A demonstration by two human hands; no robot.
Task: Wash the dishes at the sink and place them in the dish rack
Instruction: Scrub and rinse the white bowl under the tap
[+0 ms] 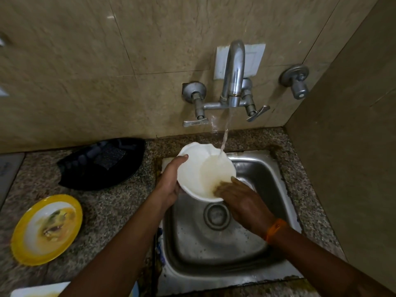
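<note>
A white bowl (203, 168), smooth and glossy with a softly scalloped far rim, is held tilted above the back left corner of the steel sink (267, 185), and a thin stream of water (225, 138) from the curved chrome tap (234, 69) falls into it and pools cloudy inside. The left hand (169, 185) grips the bowl's left rim, thumb hooked over the edge and the fingers curled out of sight beneath it. The right hand (242, 200) lies loosely spread with its fingertips pressed flat against the wet inner wall at the near rim (they blur, so the exact finger positions cannot be told); an orange band (275, 229) circles that wrist. The sink is a brushed rectangular basin with rounded corners, beaded with droplets, and a ringed round drain (216, 215) sits below the bowl. Around it runs a speckled granite desk (111, 206). On the desk to the left rests a round plate (46, 229) with a yellow rim and a white centre smeared with food remains, and behind it a black oval tray (102, 163) holds a dark, coarse scrub pad (110, 156). The wall is polished beige tile (85, 61).
</note>
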